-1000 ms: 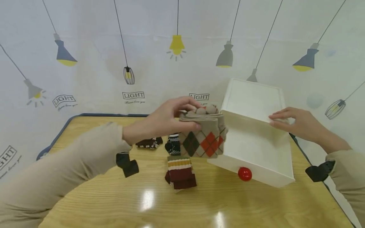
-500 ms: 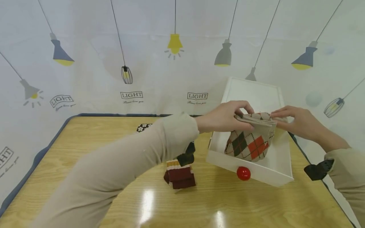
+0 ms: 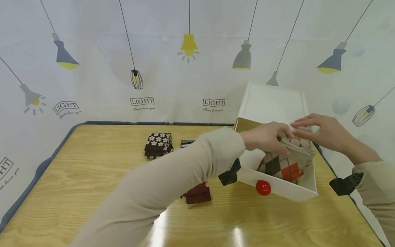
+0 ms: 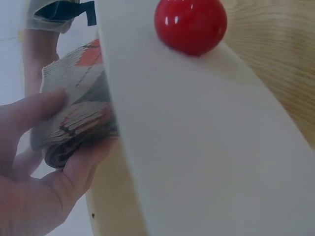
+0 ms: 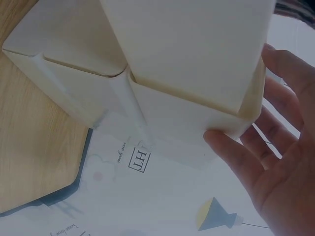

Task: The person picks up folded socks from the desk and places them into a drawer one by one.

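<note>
My left hand [image 3: 266, 137] grips a folded pair of beige argyle socks [image 3: 291, 169] with red and dark green diamonds. In the left wrist view, thumb and fingers pinch the sock bundle [image 4: 74, 98] from both sides, behind the drawer's front wall [image 4: 197, 132]. The bundle is partly down inside the pulled-out white drawer [image 3: 299, 192], which has a round red knob [image 3: 263, 188]. My right hand [image 3: 324, 133] holds the upper right edge of the white box [image 3: 274, 99]. Its thumb and fingers bracket the corner of the box [image 5: 182, 108] in the right wrist view.
Left of the box lie folded black flower-patterned socks [image 3: 158, 143], a black-and-white striped bundle [image 3: 187, 142] and maroon socks [image 3: 197, 194], the last two partly hidden by my left sleeve [image 3: 172, 171]. Behind the wooden table [image 3: 102, 164] hangs a lamp-printed backdrop [image 3: 108, 61].
My left hand has carried the argyle socks rightward, from left of the box over the drawer and down into it. My right hand stays at the box's edge.
</note>
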The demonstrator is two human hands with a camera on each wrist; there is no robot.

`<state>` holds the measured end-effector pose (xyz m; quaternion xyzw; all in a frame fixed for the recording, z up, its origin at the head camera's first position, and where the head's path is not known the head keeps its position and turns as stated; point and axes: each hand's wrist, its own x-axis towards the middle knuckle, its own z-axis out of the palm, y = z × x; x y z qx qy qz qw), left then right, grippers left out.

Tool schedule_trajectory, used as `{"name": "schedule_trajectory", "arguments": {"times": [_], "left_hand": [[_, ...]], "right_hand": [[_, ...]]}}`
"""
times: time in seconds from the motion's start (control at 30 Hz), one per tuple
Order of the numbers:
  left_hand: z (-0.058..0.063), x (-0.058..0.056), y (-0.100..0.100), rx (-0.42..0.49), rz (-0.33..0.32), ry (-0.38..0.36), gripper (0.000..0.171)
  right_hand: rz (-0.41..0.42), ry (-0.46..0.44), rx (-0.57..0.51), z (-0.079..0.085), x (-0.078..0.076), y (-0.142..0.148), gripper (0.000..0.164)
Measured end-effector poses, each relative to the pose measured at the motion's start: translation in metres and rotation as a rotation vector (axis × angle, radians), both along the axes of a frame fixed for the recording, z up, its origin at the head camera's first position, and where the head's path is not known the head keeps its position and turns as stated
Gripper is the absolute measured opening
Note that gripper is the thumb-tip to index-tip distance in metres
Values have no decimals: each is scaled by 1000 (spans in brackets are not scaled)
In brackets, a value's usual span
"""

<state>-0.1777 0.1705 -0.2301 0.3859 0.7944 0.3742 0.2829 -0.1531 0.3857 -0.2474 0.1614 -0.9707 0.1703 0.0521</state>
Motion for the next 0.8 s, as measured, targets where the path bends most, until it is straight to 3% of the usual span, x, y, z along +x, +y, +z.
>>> {"name": "schedule_trajectory", "arguments": {"times": [0.23,0.3,0.63,0.8], "left_hand": [[-8,6,11,-14,-30,-118,37],[-10,6,12,-12,-28,-114,39],[-13,2,12,-100,-9,80,37],[-9,-1,7,-120,-34,127,35]], "right_hand": [[7,25,1,-1,2,1,30],[4,26,0,-1,3,1,30],[8,31,-23,-2,3,-1,31],[-2,29,-15,-1,2,-2,32]]}}
